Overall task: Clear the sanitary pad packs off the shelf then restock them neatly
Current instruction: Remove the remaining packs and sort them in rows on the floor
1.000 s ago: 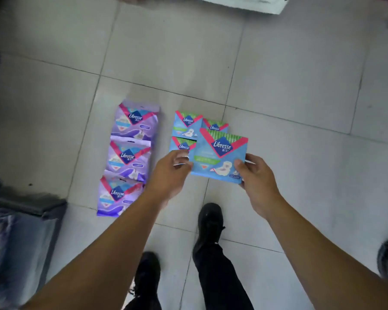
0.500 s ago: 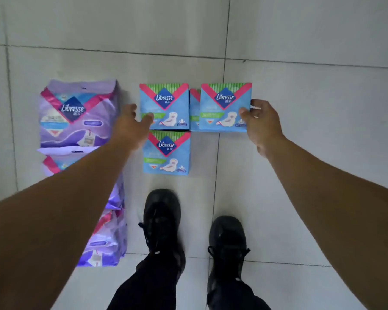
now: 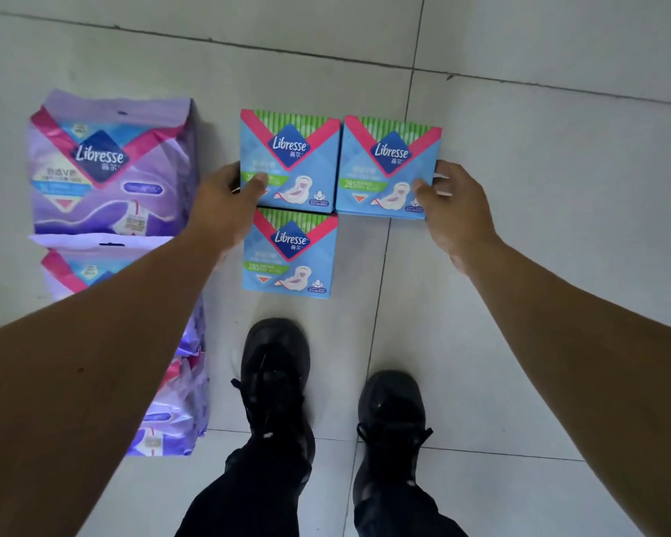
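Since half a second ago, both hands have closed in on the top row of blue packs and the right-hand pack has slid up flush against its neighbour, hiding the sliver of another pack that showed between them. On the pale tiled floor (image 3: 539, 265), the left hand (image 3: 225, 211) pinches the left edge of the upper-left square blue sanitary pad pack (image 3: 291, 160), thumb on its face, while the right hand (image 3: 456, 211) grips the right edge of the upper-right blue pack (image 3: 388, 168) the same way. A third blue pack (image 3: 289, 253) lies just below the first, touching it, and a column of larger soft purple pad packs (image 3: 109, 164) lies to the left, partly hidden by the forearm. The step looks like squaring the cleared packs; pressing both inward evenly, keeping top edges level, should tidy the row without lifting a corner.
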Demonstrator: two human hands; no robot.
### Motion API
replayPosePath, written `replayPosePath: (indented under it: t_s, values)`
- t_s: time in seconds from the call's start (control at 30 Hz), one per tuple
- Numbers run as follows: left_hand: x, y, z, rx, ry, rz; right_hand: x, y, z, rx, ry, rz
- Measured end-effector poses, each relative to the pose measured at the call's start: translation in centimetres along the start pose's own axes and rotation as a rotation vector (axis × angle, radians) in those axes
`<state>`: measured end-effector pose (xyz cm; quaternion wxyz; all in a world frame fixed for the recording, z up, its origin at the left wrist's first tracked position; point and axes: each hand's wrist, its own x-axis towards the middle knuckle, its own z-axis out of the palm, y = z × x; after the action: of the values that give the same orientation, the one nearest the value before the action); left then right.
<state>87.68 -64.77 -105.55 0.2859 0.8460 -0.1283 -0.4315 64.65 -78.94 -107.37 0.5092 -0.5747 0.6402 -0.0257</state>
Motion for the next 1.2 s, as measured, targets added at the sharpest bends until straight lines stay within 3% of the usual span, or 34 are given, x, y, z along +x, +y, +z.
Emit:
replayPosePath:
  t_s: [0.27,0.37,0.47,0.63,0.87,1.03,1.2]
  values:
    - [0.2,0.5,-0.9,0.207,-0.061,-0.013,-0.6,-0.9,-0.6,-0.109,-0.032,0.018]
    - [-1.2,1.7,-2.0,0.298,0.01,-0.032,-2.7,-2.6,-1.5,-0.253,0.035,-0.019]
    - [-4.5,3.4,-4.2,0.261,0.109,0.043,-6.5,-5.7,-2.7,-0.426,0.049,-0.278]
    - [-13.9,8.4,-9.9,0.174,0.278,0.175,-15.7,-15.6,-3.5,-0.579,-0.094,-0.655]
    - [-30.1,13.7,-21.9,0.262,0.542,0.148,-31.3,-30.4,-2.8,-0.767,-0.242,-1.164]
    - [-42.2,11.1,-30.4,0.292,0.759,0.03,-43.0,-35.7,0.1,-0.842,-0.396,-1.409]
    - [-51.9,4.3,-36.2,0.279,0.916,-0.093,-54.5,-36.5,5.7,-0.81,-0.564,-1.555]
